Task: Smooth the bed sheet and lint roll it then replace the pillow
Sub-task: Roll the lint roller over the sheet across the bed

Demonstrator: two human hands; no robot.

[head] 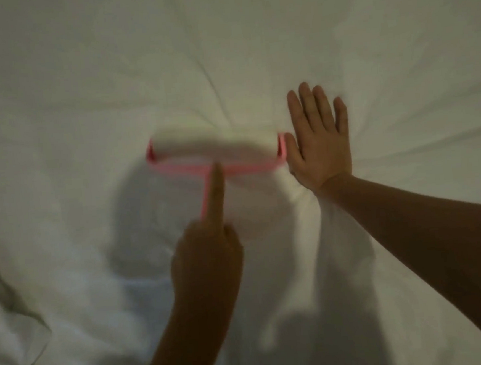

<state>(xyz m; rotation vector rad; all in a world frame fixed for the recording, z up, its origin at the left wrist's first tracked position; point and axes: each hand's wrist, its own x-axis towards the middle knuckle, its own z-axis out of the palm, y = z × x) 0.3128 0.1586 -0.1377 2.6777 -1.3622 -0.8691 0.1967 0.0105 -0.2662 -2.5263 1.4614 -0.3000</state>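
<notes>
Left hand point(208, 259) on the lint roller point(213, 147), right hand point(320, 147) flat on the bed sheet point(81, 79)

Curled fingers grip the pink handle, with the index finger point(216, 195) laid straight along it. The white roll (blurred) lies on the sheet at mid-frame. The right hand's fingers are straight and close together, palm pressing the wrinkled sheet, thumb just beside the roller's right end.

On sheet point(81, 79), lint roller point(215, 148) just L of right hand point(318, 144).
</notes>
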